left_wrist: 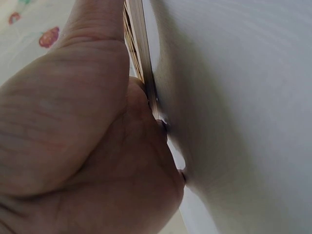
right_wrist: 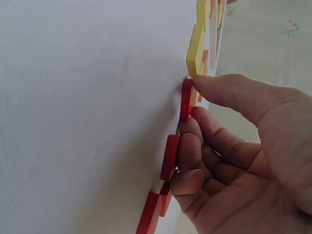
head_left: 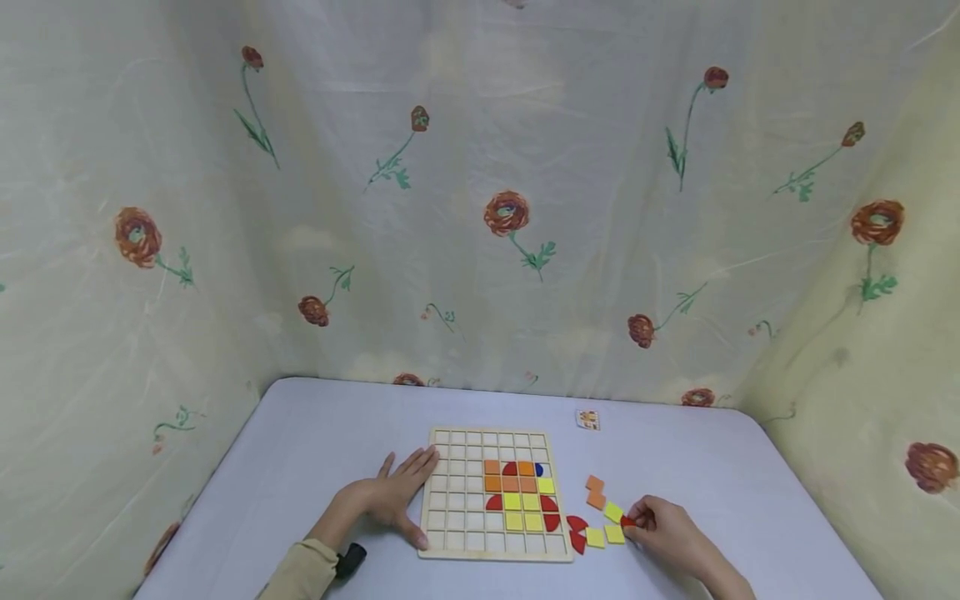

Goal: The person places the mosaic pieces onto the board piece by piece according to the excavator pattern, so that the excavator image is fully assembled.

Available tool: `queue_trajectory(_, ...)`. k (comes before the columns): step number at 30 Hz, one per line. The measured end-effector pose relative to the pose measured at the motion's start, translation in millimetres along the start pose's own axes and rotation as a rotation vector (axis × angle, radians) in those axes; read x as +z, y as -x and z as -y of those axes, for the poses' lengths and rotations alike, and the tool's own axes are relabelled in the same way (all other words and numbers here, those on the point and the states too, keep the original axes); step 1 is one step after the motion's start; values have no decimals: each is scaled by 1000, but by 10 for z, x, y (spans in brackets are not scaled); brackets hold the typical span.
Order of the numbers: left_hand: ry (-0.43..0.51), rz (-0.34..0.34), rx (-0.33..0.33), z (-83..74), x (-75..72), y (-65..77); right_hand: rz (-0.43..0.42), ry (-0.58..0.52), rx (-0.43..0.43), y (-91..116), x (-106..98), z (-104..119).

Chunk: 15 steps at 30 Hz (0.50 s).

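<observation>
The right hand (head_left: 671, 533) pinches a red piece (right_wrist: 186, 100) between thumb and finger, off the board's right side near its near right corner; I cannot tell whether the piece touches the table (head_left: 300, 433). The sensible grip here seems to be a light one on the sides, with the top face left uncovered so its outline can be read. Lifting straight up would be safest, since a sideways drag could shove the yellow squares (head_left: 615, 534) close by. The remaining fingers are curled near another red piece (right_wrist: 169, 156), so they should be tucked in to avoid catching it. The left hand (head_left: 397, 500), fingers spread, rests against the left edge of the board (head_left: 457, 501); gentle, even pressure there should stop it sliding without tipping it.

The held piece is bright red, flat and thick-edged; the fingers hide its full outline. Beyond the yellow squares lie orange squares (head_left: 596, 500), and nearer the board, red wedges (head_left: 577, 542) with a curved side. The board is a pale grid, its filled cells toward the right edge. A small card (head_left: 588, 419) lies near the table's far edge.
</observation>
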<state>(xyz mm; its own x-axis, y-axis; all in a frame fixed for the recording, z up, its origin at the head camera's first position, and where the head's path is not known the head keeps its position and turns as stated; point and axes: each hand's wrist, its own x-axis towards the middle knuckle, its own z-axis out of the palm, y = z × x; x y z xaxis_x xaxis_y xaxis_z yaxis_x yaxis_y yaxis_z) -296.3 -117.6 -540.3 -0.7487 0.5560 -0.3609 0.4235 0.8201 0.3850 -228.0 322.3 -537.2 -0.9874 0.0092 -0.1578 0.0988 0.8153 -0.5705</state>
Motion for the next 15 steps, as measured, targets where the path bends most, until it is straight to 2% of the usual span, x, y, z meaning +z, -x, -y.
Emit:
queue_trajectory(11, -7, -7, 1, -14, -2, 18, 12, 50, -3, -6, -9, 20)
queue_trajectory(15, -8, -5, -1, -16, -9, 11, -16, 47, -16, -12, -6, 30)
